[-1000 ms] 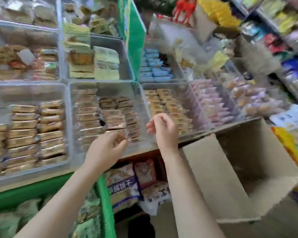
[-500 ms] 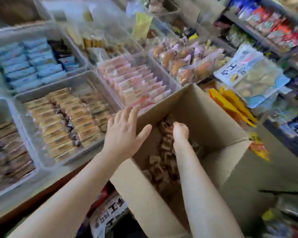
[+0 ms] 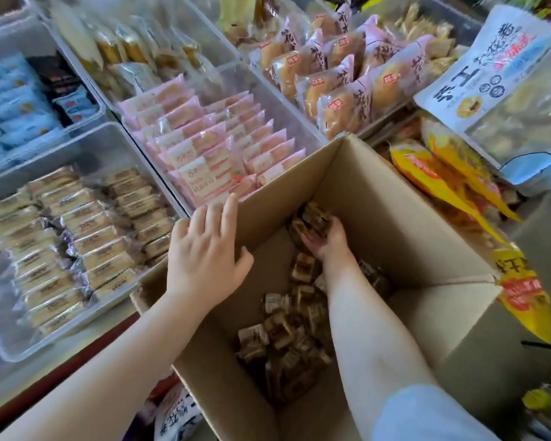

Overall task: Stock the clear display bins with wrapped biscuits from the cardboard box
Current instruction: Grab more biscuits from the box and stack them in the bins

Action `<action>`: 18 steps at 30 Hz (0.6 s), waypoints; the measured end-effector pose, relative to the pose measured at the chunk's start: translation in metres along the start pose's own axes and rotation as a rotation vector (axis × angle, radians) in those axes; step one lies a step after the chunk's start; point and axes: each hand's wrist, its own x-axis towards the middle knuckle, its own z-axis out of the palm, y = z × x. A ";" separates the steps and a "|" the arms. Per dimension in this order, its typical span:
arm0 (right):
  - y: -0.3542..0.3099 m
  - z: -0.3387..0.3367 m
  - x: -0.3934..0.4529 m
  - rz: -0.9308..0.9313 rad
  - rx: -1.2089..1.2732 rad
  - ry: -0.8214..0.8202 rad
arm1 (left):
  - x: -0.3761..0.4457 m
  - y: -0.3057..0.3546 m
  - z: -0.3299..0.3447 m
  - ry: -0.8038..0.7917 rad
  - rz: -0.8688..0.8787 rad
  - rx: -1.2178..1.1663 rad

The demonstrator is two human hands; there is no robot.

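Wrapped biscuits in brown packets lie loose at the bottom of an open cardboard box at lower centre of the frame. The right hand reaches deep inside, fingers curled around a clutch of the packets against the far inner wall. The left hand rests flat on the box's left flap, fingers straight and spread, holding nothing.

Just left of the box, a clear display bin holds neat rows of tan-wrapped biscuits. Beyond the flap, at centre of the frame, a second bin is packed with pink-wrapped bars. At upper right, another bin carries pink-and-clear bags of round buns. Blue packets fill a bin at the far upper left.

Right of the box, yellow and orange snack bags lie stacked, with a large pale-blue printed bag above them at the upper right edge. A light blue sleeve shows at the bottom right.
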 end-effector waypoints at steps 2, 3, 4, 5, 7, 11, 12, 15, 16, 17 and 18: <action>-0.003 0.004 0.005 0.027 0.008 0.007 | -0.001 0.001 0.002 0.024 0.004 0.004; -0.002 0.005 0.006 0.036 0.032 0.011 | -0.001 0.001 0.003 0.031 0.005 0.005; 0.000 0.007 -0.003 0.000 -0.013 -0.008 | -0.001 0.001 0.004 0.040 0.007 0.005; 0.003 0.004 -0.012 -0.067 -0.069 -0.051 | -0.001 0.000 0.004 0.045 0.007 0.004; 0.009 0.001 -0.016 -0.123 -0.067 -0.181 | 0.000 0.000 0.005 0.051 0.007 -0.003; 0.005 0.021 -0.036 -0.173 -0.073 0.071 | 0.001 -0.001 0.004 0.049 0.006 -0.021; 0.006 0.027 -0.049 -0.176 -0.073 0.106 | 0.001 -0.001 0.003 0.042 0.004 -0.037; 0.025 0.030 -0.098 -0.330 -0.105 0.075 | 0.000 0.001 -0.006 0.004 -0.013 -0.129; 0.029 0.029 -0.121 -0.369 -0.105 0.076 | -0.002 0.001 -0.011 -0.019 -0.025 -0.182; 0.034 0.026 -0.136 -0.413 -0.120 0.077 | -0.003 0.001 -0.017 -0.038 -0.047 -0.264; 0.037 0.025 -0.152 -0.452 -0.148 0.054 | -0.005 -0.001 -0.023 -0.058 -0.074 -0.386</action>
